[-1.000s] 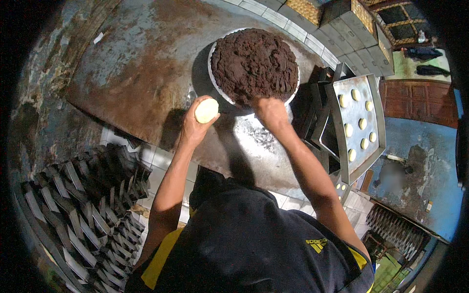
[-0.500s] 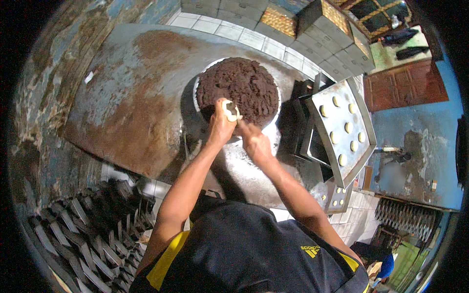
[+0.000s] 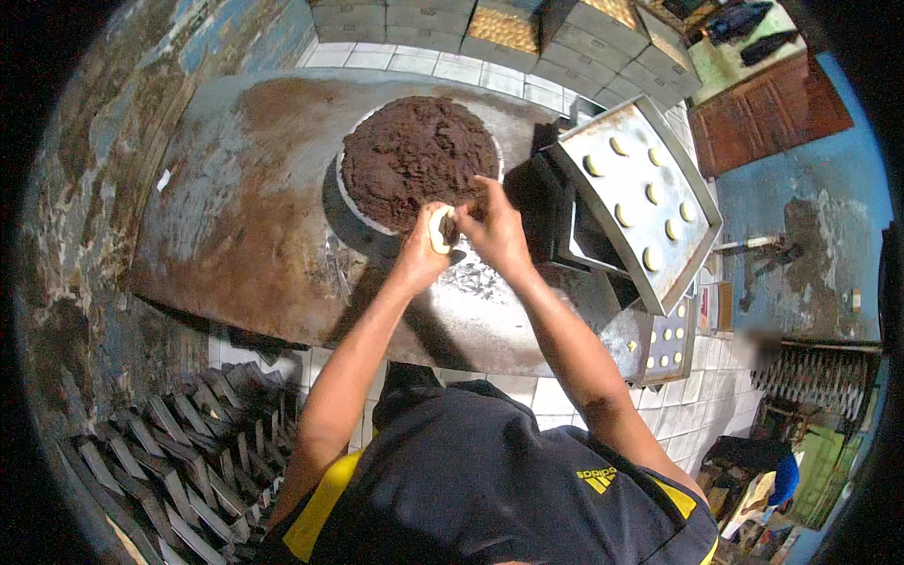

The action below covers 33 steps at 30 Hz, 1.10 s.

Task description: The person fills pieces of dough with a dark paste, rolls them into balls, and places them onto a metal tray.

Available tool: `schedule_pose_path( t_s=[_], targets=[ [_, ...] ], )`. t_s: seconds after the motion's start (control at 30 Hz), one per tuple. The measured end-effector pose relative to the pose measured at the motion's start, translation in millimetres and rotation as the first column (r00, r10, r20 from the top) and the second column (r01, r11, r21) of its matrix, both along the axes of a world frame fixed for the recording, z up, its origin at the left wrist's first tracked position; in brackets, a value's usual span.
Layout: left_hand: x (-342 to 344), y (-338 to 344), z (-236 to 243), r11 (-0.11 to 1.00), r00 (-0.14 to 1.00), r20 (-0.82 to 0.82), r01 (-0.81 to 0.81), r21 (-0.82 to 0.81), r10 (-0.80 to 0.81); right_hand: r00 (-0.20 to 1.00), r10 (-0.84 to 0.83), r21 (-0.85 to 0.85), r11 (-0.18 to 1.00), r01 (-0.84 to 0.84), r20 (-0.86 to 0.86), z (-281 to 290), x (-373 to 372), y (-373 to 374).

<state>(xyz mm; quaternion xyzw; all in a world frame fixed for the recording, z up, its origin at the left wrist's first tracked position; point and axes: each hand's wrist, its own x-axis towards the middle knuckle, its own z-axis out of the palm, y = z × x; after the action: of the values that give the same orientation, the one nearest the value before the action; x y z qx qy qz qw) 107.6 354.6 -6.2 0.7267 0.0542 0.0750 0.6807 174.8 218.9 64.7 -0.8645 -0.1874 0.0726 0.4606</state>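
My left hand (image 3: pixel 423 252) is closed around a small piece of pale dough (image 3: pixel 437 226). A dark filling shows in the dough's hollow. Right beside it is my right hand (image 3: pixel 499 237), its index finger stretched out and raised and its thumb close to the dough's edge. Whether the thumb touches the dough is hard to make out. Just beyond both hands stands a round white bowl (image 3: pixel 346 195), heaped with dark brown crumbly filling (image 3: pixel 414 146).
The worn metal table (image 3: pixel 217 207) carries white flour (image 3: pixel 471 315) close to me. On the right, a tilted baking tray (image 3: pixel 648 222) holds several pale dough pieces, with a second tray (image 3: pixel 670 369) lower down. Metal boxes (image 3: pixel 603 56) stand behind. Dark racked metal pieces (image 3: pixel 179 443) are at lower left.
My view has shifted, so the bowl now sits further left. The right hand's fingers have come away from the dough's hollow and the index finger is raised. The left hand still holds the dough.
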Motion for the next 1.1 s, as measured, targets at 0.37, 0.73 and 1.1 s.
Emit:
schedule_pose_path(
  t_s=[0.37, 0.73, 1.1],
  targets=[
    [-36.6, -148.3, 60.1, 0.789, 0.932, -0.045, 0.279, -0.548, -0.361, 0.886, 0.055, 0.072, 0.992, -0.099, 0.461, 12.9, -94.5, -177.5],
    [-92.4, -286.0, 94.7, 0.942, 0.9, 0.295, 0.272, 0.197, -0.322, 0.921, -0.25, 0.756, 0.527, 0.388, -0.298, 12.0, -163.9, -299.2],
    [-95.8, -327.1, 127.1, 0.734, 0.778, 0.076, 0.549, 0.399, -0.624, 0.956, -0.286, 0.717, 0.681, 0.149, 0.072, 77.0, -190.0, -399.8]
  ],
)
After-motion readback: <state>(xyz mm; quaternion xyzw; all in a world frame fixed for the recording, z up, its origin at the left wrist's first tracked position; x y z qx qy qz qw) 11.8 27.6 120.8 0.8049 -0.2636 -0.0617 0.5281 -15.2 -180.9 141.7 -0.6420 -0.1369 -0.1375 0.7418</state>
